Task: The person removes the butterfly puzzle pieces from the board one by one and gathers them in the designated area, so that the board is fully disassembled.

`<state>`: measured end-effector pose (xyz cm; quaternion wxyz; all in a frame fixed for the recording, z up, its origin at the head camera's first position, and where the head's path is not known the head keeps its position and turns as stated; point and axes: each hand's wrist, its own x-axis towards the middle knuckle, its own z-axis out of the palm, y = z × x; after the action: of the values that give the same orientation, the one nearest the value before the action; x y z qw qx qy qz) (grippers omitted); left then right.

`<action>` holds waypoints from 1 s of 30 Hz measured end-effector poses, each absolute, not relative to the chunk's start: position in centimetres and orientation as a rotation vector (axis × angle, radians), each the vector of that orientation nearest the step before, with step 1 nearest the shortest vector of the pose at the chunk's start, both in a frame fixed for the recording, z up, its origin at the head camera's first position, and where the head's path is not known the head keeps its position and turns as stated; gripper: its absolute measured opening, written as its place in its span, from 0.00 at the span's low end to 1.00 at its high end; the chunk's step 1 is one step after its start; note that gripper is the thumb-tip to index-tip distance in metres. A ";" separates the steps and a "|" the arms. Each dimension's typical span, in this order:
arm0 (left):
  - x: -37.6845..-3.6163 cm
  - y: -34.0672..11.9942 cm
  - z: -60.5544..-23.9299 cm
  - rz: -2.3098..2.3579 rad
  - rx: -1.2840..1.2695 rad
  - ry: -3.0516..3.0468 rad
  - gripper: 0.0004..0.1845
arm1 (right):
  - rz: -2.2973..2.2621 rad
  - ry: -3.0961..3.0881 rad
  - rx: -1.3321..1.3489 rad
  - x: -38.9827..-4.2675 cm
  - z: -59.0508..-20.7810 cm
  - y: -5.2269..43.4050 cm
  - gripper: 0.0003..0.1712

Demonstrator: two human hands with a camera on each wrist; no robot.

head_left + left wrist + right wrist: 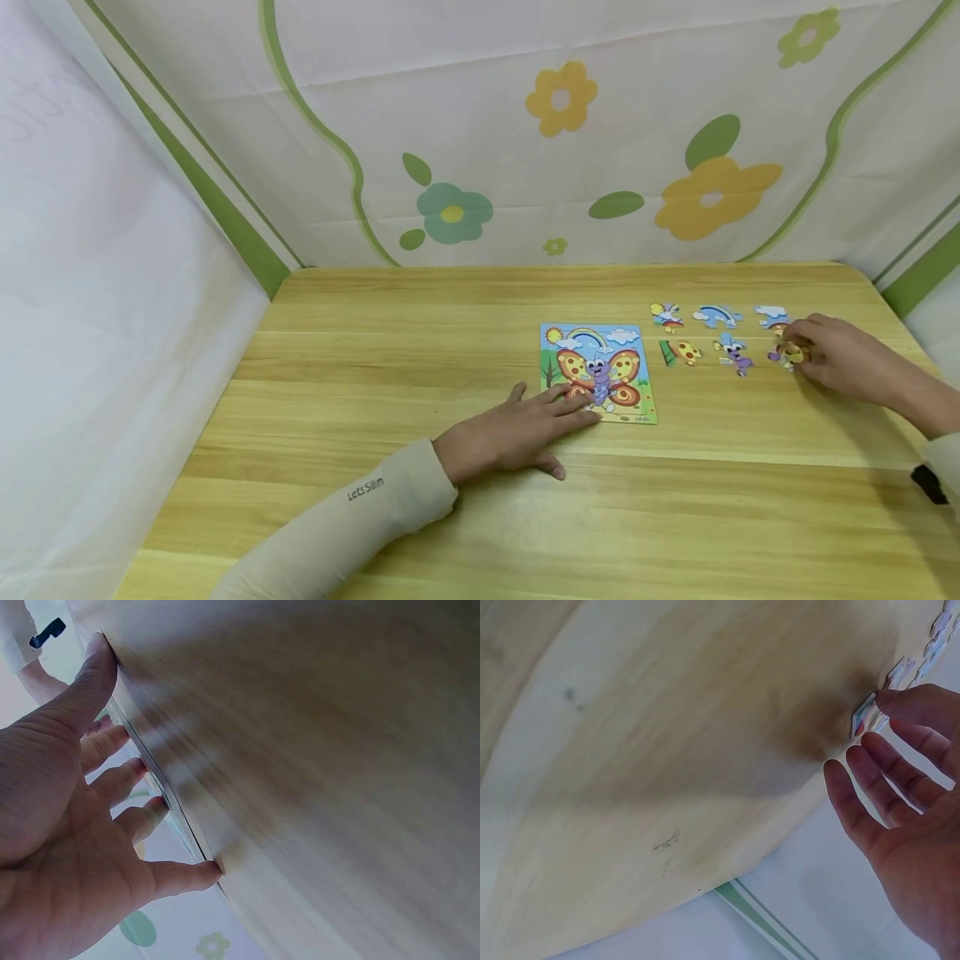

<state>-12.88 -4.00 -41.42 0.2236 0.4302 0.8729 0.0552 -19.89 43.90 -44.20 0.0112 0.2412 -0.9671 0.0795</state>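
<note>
A square butterfly puzzle board [600, 346] lies flat on the table, its picture showing a sun, a rainbow and a purple-bodied butterfly. My left hand [525, 429] rests over its lower left part with fingers spread and fairly straight; the thumb touches the tabletop. At the right, my right hand [843, 358] pinches a small puzzle piece [864, 716] with thumb and fingertips, close to the table. The fingers partly cover that piece. Near it lie a rainbow piece [717, 317], a cloud piece [771, 313] and a purple body piece [737, 357].
Two more loose pieces, a colourful one [666, 317] and a wing piece [682, 352], lie just right of the board. The wooden table [360, 358] ends at the back against a white curtain [480, 100] printed with flowers.
</note>
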 end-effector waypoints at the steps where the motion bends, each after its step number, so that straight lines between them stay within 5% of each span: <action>1: -12.9 -4.0 -41.4 0.152 1.187 2.409 0.46 | 0.258 -3.031 0.737 -19.9 -44.2 43.9 0.24; 30: -12.9 -4.0 -41.6 0.165 1.181 2.409 0.46 | 0.308 -3.050 0.717 -20.0 -44.3 43.8 0.17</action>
<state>-12.88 -4.04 -41.59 0.2248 0.4280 0.8733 0.0599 -20.03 43.83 -44.32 -0.0032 0.2277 -0.9688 0.0980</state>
